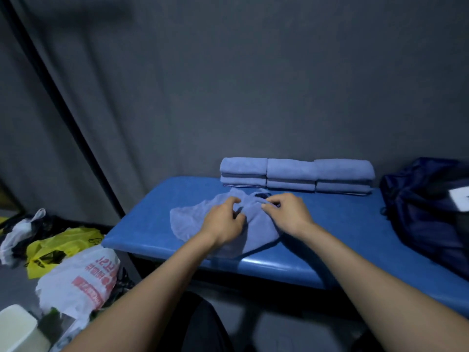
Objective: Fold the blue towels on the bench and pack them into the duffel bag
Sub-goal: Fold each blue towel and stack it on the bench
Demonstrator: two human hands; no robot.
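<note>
A crumpled blue towel (189, 219) lies on the blue padded bench (342, 224), near its front left corner. My left hand (224, 221) rests on the towel's middle with fingers curled, pinching the cloth. Just to the right, my right hand (285, 212) pinches a fold of the same towel. Three stacks of folded blue towels (295, 175) stand in a row along the bench's back edge, against the wall. The dark navy duffel bag (429, 212) sits slumped at the bench's right end.
Left of the bench, plastic bags lie on the floor: a white one with red print (83, 278), a yellow one (61, 246), and a black-and-white one (20, 232). A white bin (17, 329) stands at the bottom left. A grey curtain (228, 85) hangs behind.
</note>
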